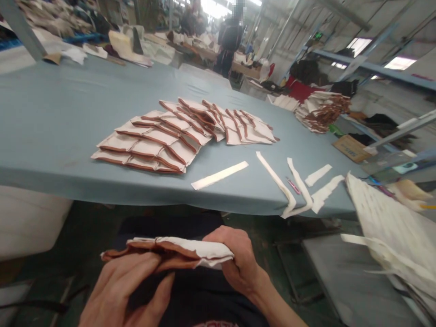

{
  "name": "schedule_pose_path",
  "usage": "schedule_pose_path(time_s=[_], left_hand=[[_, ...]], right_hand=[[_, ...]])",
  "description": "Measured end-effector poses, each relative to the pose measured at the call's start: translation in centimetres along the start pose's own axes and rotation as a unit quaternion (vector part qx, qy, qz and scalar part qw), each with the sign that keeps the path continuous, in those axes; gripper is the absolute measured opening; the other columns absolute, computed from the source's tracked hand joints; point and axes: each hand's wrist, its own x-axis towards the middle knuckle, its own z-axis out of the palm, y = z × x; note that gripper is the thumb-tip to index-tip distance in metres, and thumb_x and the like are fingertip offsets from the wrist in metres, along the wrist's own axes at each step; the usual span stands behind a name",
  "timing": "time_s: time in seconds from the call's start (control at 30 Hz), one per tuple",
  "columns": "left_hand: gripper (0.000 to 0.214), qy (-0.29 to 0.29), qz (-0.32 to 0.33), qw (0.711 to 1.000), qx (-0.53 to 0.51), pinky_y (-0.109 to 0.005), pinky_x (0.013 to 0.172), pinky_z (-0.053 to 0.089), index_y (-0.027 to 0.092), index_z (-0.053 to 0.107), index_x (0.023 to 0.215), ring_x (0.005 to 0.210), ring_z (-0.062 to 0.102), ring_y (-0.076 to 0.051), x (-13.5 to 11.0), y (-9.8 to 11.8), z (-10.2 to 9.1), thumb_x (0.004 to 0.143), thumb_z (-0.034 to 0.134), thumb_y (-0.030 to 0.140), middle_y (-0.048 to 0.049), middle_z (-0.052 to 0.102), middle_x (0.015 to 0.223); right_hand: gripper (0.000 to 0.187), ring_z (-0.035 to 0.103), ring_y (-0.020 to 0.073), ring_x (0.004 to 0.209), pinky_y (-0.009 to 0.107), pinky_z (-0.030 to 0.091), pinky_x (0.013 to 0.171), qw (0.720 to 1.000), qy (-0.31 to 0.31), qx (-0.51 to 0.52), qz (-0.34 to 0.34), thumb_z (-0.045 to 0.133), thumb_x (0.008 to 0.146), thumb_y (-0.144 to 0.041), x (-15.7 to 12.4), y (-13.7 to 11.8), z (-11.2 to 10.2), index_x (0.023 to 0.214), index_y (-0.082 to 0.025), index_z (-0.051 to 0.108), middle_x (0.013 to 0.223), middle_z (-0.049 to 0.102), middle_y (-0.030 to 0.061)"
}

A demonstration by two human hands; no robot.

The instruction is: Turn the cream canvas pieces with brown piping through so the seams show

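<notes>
A folded white padded fabric piece with brown edging (190, 247) is held in front of my body, below the table's front edge. My right hand (238, 259) is closed around its right end. My left hand (126, 286) has its fingertips against the brown edging, with the thumb below them, and grips the piece at its left and middle. Part of the left fingertips is hidden by the fabric. Similar white padded pieces with brown edges (146, 143) lie overlapping in rows on the table.
On the blue-grey table (68, 113), off-white strips (221, 175) lie near a small pink tool (293, 185). More brown-and-white pieces (322, 111) are stacked at the far right, near a cardboard box (350, 147). White padded material (391, 218) is at the right. A person (228, 41) stands in the background.
</notes>
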Motion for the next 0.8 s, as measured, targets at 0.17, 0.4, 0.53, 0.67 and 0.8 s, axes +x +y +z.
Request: schedule_pose_path(time_s=[0.17,0.4,0.53,0.67,0.8], left_hand=[[0.015,-0.094,0.08,0.992,0.011,-0.03,0.088,0.063,0.03,0.073,0.11,0.09,0.083,-0.024,3.2,3.4,1.3,0.098,0.073,0.038,-0.0002,0.086,0.101],[0.025,-0.268,-0.144,0.949,-0.087,-0.025,0.068,0.058,0.025,0.077,0.088,0.069,0.073,-0.019,4.4,4.9,1.1,0.099,0.06,0.041,-0.0003,0.083,0.086],[0.027,-0.292,-0.137,0.941,-0.098,-0.027,0.069,0.058,0.025,0.077,0.088,0.077,0.072,-0.022,4.0,4.6,0.9,0.1,0.058,0.042,-0.0031,0.083,0.091],[0.029,-0.31,-0.098,0.941,-0.095,-0.03,0.074,0.06,0.027,0.077,0.089,0.079,0.072,-0.025,4.1,4.0,0.3,0.099,0.06,0.048,-0.0041,0.083,0.089],[0.032,-0.313,-0.122,0.935,-0.114,-0.029,0.066,0.058,0.027,0.075,0.085,0.072,0.074,-0.024,4.4,4.2,-0.2,0.099,0.06,0.051,-0.0017,0.082,0.081]], right_hand=[[0.039,0.074,0.0223,0.084,0.033,0.056,0.078,0.99,-0.106,-0.093,0.015,0.042,0.117,-0.043,-0.3,0.4,-0.3,0.112,-0.021,0.073,0.097,0.082,0.0103],[0.015,0.069,0.0178,0.081,0.029,0.051,0.075,0.979,-0.146,-0.022,0.138,0.068,0.104,-0.035,-0.8,-1.1,-0.6,0.106,-0.021,0.073,0.095,0.078,0.0042],[0.029,0.056,0.0121,0.069,0.025,0.045,0.065,0.95,-0.094,0.13,0.266,0.083,0.087,-0.044,0.6,-2.7,-0.9,0.096,-0.021,0.068,0.084,0.068,-0.0027],[0.043,0.049,0.0098,0.064,0.023,0.04,0.059,0.883,-0.168,0.264,0.35,0.086,0.086,-0.056,2.4,-3.0,-0.8,0.091,-0.02,0.064,0.075,0.06,-0.0058],[0.063,0.045,0.0088,0.065,0.022,0.037,0.06,0.822,-0.19,0.366,0.393,0.093,0.071,-0.071,3.4,-2.5,-0.2,0.086,-0.019,0.06,0.073,0.057,-0.0072]])
